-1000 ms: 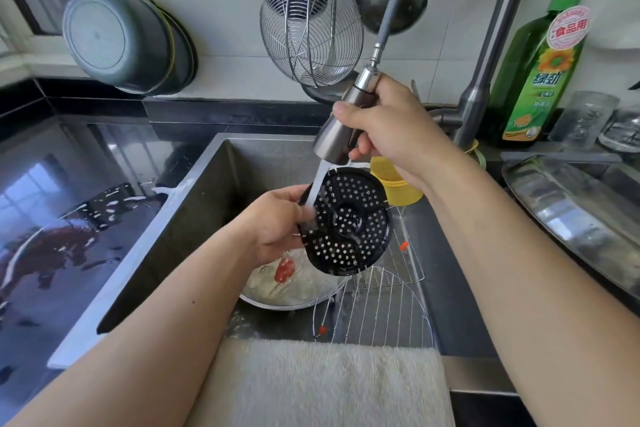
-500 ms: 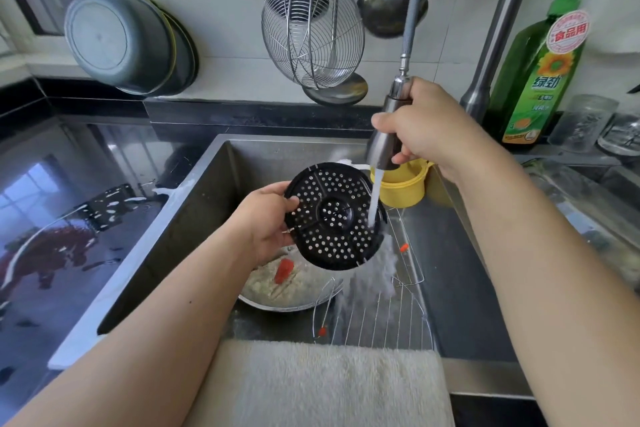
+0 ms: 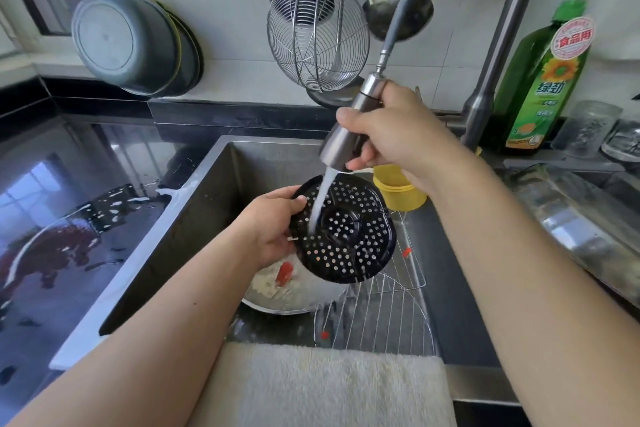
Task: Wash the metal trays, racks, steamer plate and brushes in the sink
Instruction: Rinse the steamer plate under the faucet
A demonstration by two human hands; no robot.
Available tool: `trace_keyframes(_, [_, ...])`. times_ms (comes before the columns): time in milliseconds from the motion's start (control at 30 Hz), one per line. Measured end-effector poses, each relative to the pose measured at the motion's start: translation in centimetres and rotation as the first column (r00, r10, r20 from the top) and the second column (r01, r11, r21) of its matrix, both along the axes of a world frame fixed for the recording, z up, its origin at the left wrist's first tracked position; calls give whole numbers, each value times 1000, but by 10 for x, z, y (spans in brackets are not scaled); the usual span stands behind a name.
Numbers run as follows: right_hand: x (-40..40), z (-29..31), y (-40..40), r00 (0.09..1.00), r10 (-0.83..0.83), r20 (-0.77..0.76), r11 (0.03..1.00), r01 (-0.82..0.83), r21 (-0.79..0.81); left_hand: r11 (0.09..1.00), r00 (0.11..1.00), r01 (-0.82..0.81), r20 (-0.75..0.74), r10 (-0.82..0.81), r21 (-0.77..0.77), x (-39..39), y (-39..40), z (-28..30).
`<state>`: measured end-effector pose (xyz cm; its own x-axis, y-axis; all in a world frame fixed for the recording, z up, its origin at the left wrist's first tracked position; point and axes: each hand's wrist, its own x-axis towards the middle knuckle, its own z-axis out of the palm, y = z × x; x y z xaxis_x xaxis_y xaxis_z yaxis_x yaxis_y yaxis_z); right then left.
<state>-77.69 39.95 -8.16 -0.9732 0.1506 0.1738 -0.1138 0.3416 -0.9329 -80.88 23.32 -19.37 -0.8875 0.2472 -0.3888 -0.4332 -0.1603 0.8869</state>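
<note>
My left hand (image 3: pixel 273 225) grips the left edge of a black perforated steamer plate (image 3: pixel 346 236), tilted over the steel sink (image 3: pixel 194 218). My right hand (image 3: pixel 391 128) holds the pull-out faucet sprayer (image 3: pixel 349 130) just above it, and a white stream of water hits the plate's upper left part. Below the plate lie two wire racks (image 3: pixel 377 315) with red feet. A round metal tray (image 3: pixel 294 295) holding cloudy water and an orange-red object sits under my left hand on the sink floor.
A yellow cup (image 3: pixel 398 191) stands at the back of the sink. A beige towel (image 3: pixel 322 388) drapes the front rim. Metal trays (image 3: pixel 568 218) lie on the right counter beside a green detergent bottle (image 3: pixel 543 80). Ladles and a wire skimmer (image 3: pixel 317 31) hang above; the left counter (image 3: pixel 62 236) is wet.
My right hand swung the sprayer left, so the stream moved from the plate's right edge to its upper left. The plate shifted slightly right and tilted further.
</note>
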Motion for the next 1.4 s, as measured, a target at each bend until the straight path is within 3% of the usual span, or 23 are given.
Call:
trace_keyframes(133, [-10,-10,-2,995,-58,-80,998,58,-6,993,993,120,8,-120,-3,1,0,-3])
trace_keyframes(333, [-10,-12,23,977,-205,-59,936,213,280,989,998,55,-27,-60,-137,1,0,-5])
trace_keyframes(600, [0,-4,8,1000,-4,15,996,2,92,986,998,-45,-60,36,-158,-1,0,-3])
trace_keyframes(767, [-5,-13,24,980,-197,10,951,189,244,978,990,-133,-60,124,-160,-5,-2,-8])
trace_keyframes(900, [7,-25,26,974,-196,112,942,156,299,970,987,-150,-78,138,-192,-5,0,-6])
trace_keyframes(1200, [21,-45,10,974,-129,186,949,67,308,972,999,-2,-50,-10,-235,10,7,3])
trace_keyframes(1400, [7,-30,-12,979,25,200,968,-74,241,945,981,163,-52,-185,-285,22,8,12])
